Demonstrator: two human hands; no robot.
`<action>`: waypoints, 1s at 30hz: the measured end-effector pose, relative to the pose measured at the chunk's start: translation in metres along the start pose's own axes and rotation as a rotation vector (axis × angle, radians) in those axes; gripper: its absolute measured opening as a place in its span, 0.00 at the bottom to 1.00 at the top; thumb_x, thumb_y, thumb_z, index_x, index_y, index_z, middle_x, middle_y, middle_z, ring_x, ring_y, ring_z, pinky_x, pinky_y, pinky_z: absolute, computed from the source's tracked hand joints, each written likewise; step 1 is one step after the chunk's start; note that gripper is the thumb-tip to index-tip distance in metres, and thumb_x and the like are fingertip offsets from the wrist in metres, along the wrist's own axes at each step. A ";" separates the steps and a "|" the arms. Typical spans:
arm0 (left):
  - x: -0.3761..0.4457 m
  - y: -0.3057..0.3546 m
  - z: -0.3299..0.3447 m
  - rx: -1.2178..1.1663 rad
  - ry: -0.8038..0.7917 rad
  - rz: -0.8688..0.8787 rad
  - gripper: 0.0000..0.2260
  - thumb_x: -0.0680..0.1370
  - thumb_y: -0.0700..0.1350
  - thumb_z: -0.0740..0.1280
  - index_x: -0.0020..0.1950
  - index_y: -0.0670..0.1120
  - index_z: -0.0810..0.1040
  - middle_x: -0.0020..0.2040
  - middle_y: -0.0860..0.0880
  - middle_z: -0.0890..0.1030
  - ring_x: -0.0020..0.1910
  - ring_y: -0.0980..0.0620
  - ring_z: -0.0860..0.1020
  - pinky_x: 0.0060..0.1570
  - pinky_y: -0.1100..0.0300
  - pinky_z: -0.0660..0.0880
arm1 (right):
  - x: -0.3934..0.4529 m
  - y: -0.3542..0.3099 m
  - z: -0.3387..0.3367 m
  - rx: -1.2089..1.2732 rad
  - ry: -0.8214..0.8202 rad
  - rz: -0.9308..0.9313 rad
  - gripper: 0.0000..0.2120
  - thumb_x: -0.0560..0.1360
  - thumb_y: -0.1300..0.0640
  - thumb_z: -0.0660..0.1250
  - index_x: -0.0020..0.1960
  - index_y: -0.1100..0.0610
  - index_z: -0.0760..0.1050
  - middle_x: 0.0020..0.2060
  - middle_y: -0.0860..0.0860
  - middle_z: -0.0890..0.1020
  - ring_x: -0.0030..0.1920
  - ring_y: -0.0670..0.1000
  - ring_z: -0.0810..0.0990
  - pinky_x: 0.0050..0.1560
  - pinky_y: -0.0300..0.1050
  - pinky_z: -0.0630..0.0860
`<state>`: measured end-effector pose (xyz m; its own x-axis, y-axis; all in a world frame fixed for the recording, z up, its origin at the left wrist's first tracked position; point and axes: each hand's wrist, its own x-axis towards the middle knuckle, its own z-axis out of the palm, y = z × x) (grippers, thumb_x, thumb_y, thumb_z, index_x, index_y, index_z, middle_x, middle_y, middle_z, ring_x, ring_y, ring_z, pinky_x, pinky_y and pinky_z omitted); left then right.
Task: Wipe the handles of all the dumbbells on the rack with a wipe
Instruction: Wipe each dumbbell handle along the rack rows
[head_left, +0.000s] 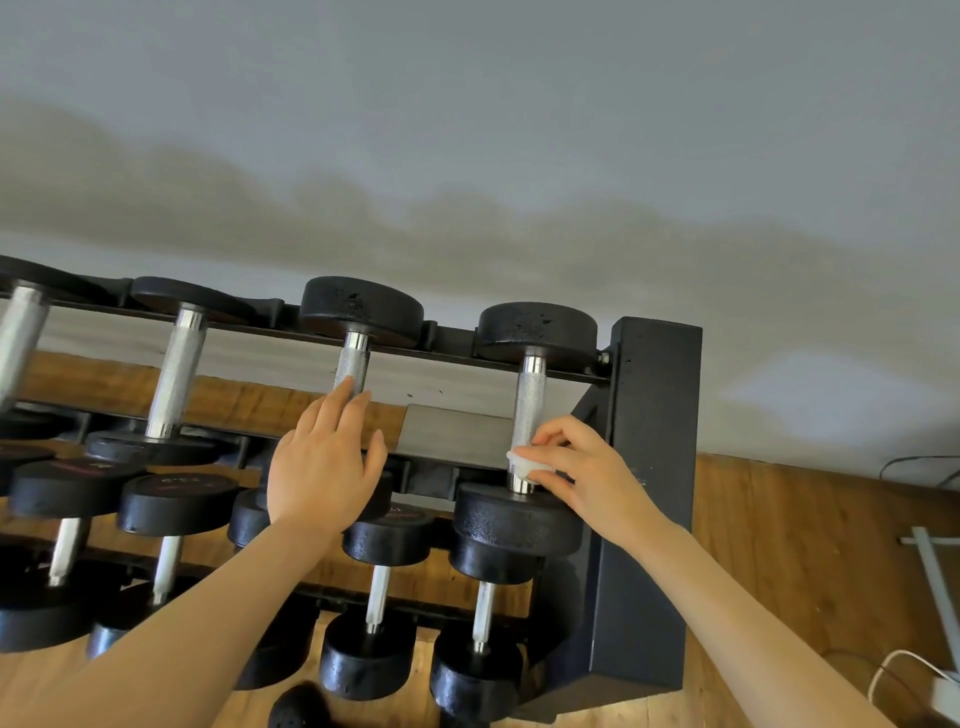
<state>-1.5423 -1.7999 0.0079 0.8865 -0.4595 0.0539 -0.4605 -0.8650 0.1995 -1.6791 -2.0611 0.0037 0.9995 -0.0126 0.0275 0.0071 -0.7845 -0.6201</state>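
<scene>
A black dumbbell rack (649, 467) holds rows of black dumbbells with knurled chrome handles. My right hand (587, 473) pinches a white wipe (524, 464) against the lower end of the handle (530, 405) of the rightmost top-row dumbbell. My left hand (324, 462) lies flat with fingers apart over the neighbouring top-row dumbbell, its fingertips touching that handle (353, 364). Further left stand two more top-row dumbbells (176, 374). The lower rows show smaller dumbbells (376, 597), partly hidden by my forearms.
A grey-white wall rises behind the rack. Wooden floor lies to the right, with a white cable and plug (930, 686) and a pale metal bar (935, 587) near the right edge. A loose dumbbell head (298, 709) sits at the bottom.
</scene>
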 end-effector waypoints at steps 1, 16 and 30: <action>0.000 0.000 0.000 0.001 -0.001 0.001 0.20 0.80 0.50 0.64 0.70 0.44 0.73 0.73 0.44 0.71 0.67 0.43 0.73 0.54 0.46 0.78 | 0.000 0.001 0.001 -0.016 0.020 -0.009 0.13 0.75 0.59 0.68 0.59 0.55 0.79 0.54 0.51 0.76 0.52 0.44 0.72 0.54 0.24 0.65; 0.000 0.000 0.000 0.004 0.012 0.005 0.20 0.79 0.50 0.65 0.70 0.44 0.73 0.72 0.44 0.71 0.66 0.43 0.74 0.53 0.47 0.78 | 0.004 0.007 0.006 0.044 0.085 -0.006 0.09 0.75 0.57 0.69 0.55 0.53 0.83 0.47 0.41 0.75 0.45 0.39 0.74 0.50 0.29 0.71; 0.000 0.001 0.000 -0.003 0.001 -0.002 0.20 0.79 0.50 0.64 0.70 0.44 0.73 0.73 0.44 0.71 0.67 0.43 0.73 0.54 0.46 0.78 | 0.006 0.011 0.002 0.295 0.125 0.113 0.10 0.72 0.62 0.73 0.51 0.53 0.84 0.45 0.41 0.77 0.47 0.44 0.78 0.50 0.37 0.77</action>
<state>-1.5428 -1.8007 0.0078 0.8877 -0.4572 0.0542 -0.4581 -0.8654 0.2027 -1.6728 -2.0686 -0.0046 0.9834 -0.1790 0.0301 -0.0768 -0.5605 -0.8246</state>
